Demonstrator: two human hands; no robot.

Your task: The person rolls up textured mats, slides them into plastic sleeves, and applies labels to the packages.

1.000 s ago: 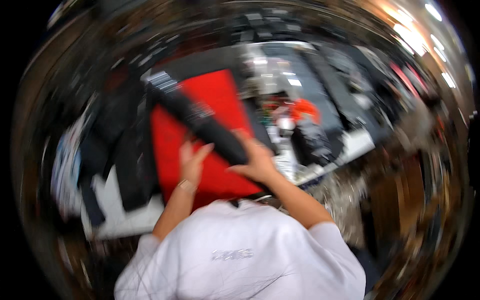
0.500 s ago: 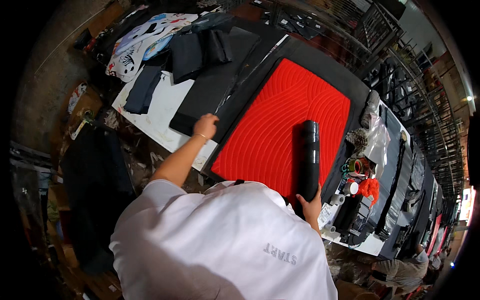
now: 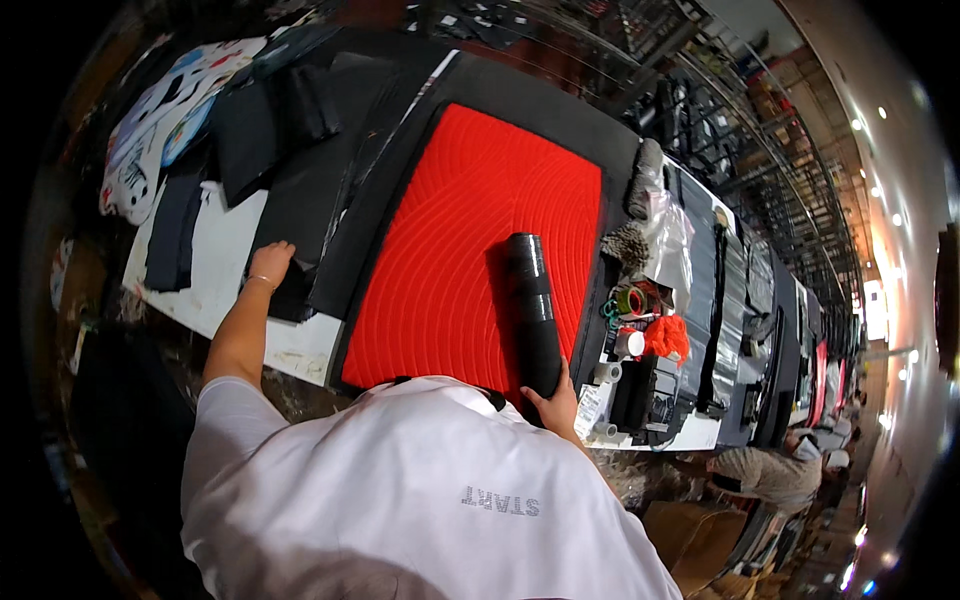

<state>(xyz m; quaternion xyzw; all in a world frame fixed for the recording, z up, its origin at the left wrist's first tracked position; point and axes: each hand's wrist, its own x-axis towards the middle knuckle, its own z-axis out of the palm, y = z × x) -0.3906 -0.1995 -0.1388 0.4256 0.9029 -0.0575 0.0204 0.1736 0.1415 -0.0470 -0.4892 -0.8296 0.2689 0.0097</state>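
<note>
Red mat is my landmark: it lies ribbed side up on a black pad that frames it on the worktable. On the mat's right part lies a black roll, its near end gripped by my right hand, fingers wrapped around it at the mat's near edge. Left of the mat, my left hand presses flat, fingers together, on a black sheet. Right of the mat I see tape rolls and an orange lump.
</note>
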